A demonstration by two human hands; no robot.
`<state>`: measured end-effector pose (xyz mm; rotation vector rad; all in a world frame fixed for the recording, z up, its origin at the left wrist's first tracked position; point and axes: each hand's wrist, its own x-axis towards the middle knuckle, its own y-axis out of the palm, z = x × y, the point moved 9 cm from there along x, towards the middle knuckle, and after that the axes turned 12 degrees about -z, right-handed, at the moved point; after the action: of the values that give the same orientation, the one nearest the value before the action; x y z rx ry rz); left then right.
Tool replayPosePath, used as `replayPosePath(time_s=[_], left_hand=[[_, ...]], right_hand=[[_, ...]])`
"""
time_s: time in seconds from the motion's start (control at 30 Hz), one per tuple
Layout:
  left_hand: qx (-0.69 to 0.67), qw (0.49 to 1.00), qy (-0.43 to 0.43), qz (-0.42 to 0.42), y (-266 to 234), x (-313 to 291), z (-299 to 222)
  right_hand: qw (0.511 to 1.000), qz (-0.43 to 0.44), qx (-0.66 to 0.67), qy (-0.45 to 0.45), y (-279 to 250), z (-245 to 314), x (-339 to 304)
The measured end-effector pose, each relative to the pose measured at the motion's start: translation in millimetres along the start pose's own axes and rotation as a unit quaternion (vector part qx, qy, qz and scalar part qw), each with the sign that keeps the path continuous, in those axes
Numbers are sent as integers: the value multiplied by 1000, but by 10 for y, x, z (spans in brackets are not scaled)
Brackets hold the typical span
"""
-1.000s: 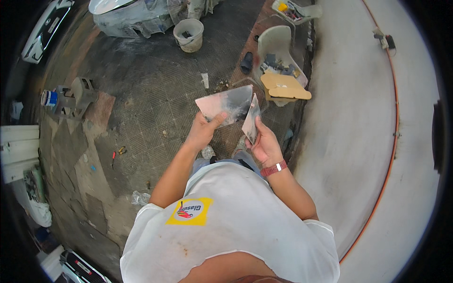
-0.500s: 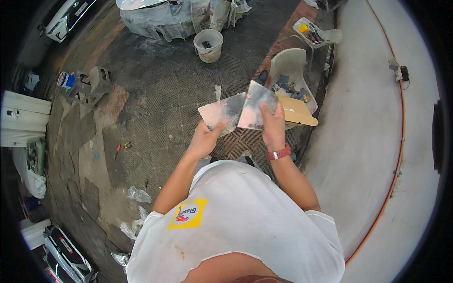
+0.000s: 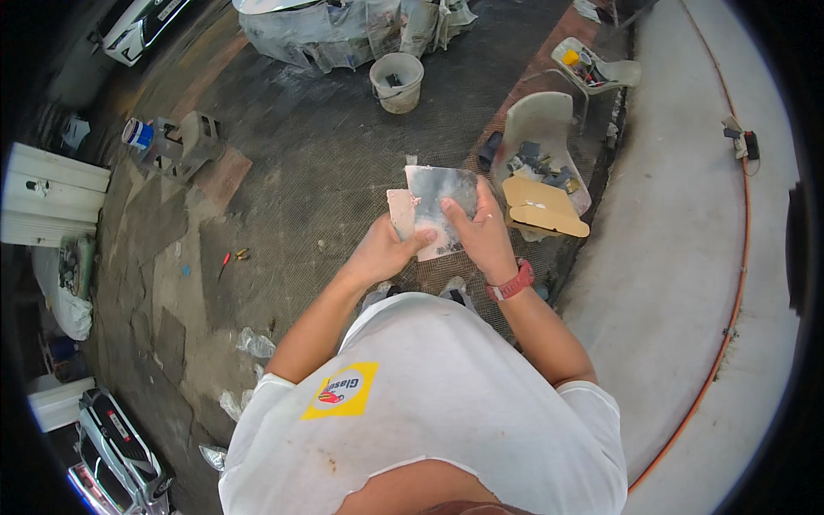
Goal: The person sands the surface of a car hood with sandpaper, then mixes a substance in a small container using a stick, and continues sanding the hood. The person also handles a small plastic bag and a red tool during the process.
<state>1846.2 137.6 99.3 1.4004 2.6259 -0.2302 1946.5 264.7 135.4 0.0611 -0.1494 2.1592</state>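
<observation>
Two thin rectangular plates are between my hands, above the floor in front of my shirt. The front one, a grey plate smeared with pale pink paste (image 3: 439,193), is gripped by my right hand (image 3: 485,236), its thumb pressed on the face. Behind it and to the left shows the edge of a second, pinkish plate (image 3: 398,211). My left hand (image 3: 386,251) is closed on this rear plate, its thumb lying at the lower part of the front one. The two plates overlap, so most of the rear one is hidden.
Ahead right, a pale plastic chair (image 3: 539,112) holds grey pieces and an open cardboard box (image 3: 545,206). A bucket (image 3: 396,90) stands ahead, near a plastic-draped object (image 3: 326,39). A stool (image 3: 202,142), a red-handled tool (image 3: 227,259) and crumpled plastic (image 3: 255,343) lie leftward; a wall (image 3: 669,257) runs along the right.
The plates, side by side and angled before, now overlap, the right one in front of the left. My right hand has turned its plate and come closer to my left hand.
</observation>
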Motion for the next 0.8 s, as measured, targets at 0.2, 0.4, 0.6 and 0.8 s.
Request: replayPosePath(time_s=[0.2,0.4,0.6,0.8], left_hand=[[-20,985,-63,160,103,-159,226],[-283,933,-142,-174,-577,-145,418],[-420,894,-158,-5,-201,-78,310],[-272,957,-27,-99,-122,1,150]], right_hand=[[967,201,-147,-50,153,180,19],[910,-237,330,84,-685,-542,284],[891,-83,370,249,-101,-722,-96],[831,-9,440,341,313,-451,-537]])
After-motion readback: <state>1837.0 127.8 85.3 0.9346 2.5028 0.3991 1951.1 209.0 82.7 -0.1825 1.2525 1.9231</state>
